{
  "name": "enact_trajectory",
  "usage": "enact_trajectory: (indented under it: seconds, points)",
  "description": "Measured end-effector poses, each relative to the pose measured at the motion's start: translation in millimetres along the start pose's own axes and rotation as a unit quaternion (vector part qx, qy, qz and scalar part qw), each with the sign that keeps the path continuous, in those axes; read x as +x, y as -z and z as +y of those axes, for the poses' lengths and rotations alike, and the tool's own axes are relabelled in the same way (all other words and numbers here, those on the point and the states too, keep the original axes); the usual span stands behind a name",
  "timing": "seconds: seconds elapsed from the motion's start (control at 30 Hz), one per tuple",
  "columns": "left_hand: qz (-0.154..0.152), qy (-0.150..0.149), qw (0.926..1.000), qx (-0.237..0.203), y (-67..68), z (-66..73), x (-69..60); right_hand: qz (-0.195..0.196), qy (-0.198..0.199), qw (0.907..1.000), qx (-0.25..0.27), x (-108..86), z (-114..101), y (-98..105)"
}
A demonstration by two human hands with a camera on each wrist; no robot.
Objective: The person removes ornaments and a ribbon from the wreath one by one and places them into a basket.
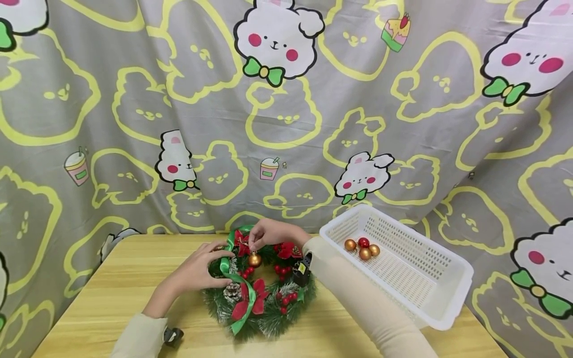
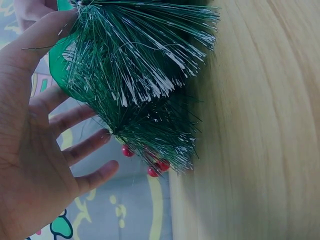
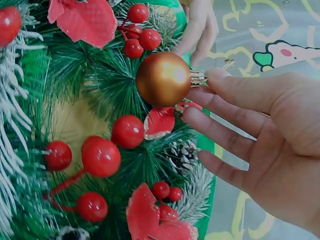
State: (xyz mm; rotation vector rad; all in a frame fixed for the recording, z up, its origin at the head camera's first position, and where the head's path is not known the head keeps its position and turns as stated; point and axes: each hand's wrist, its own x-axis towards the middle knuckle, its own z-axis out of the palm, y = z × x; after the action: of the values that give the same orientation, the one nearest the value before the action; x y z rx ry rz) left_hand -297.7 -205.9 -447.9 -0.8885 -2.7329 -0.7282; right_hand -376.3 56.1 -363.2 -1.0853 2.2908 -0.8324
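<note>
Dangling that gold bauble [image 1: 254,260] over the wreath [image 1: 270,306]
Hung right below your pinching right fingers [image 3: 222,132]; left fingers [image 2: 87,146] sat wide.

I count two hands low in the middle: one left hand [image 1: 198,268] and one right hand [image 1: 275,232]. There's one Christmas wreath [image 1: 273,320] and one gold ball [image 1: 254,260] there. At lower right, one white basket [image 1: 398,268] has three more gold balls [image 1: 365,254] and one red ball [image 1: 363,242].
</note>
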Motion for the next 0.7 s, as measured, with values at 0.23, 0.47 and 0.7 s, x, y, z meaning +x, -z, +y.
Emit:
enact_trajectory:
  seconds: [0.23,0.47,0.7]
  points:
    - [0.010,-0.008,0.9999,0.001,-0.9,-1.0,-0.1,-0.016,0.015,0.9997,-0.011,-10.2,-5.6,10.9]
    - [0.006,0.002,1.0000,0.002,-1.1,-0.9,0.5,-0.019,-0.001,0.9998,-0.005,-28.8,-13.4,26.0]
    - [-0.005,0.010,0.9999,-0.004,-1.4,-1.3,0.5,0.000,-0.034,0.9994,0.011,-54.4,-14.1,43.6]
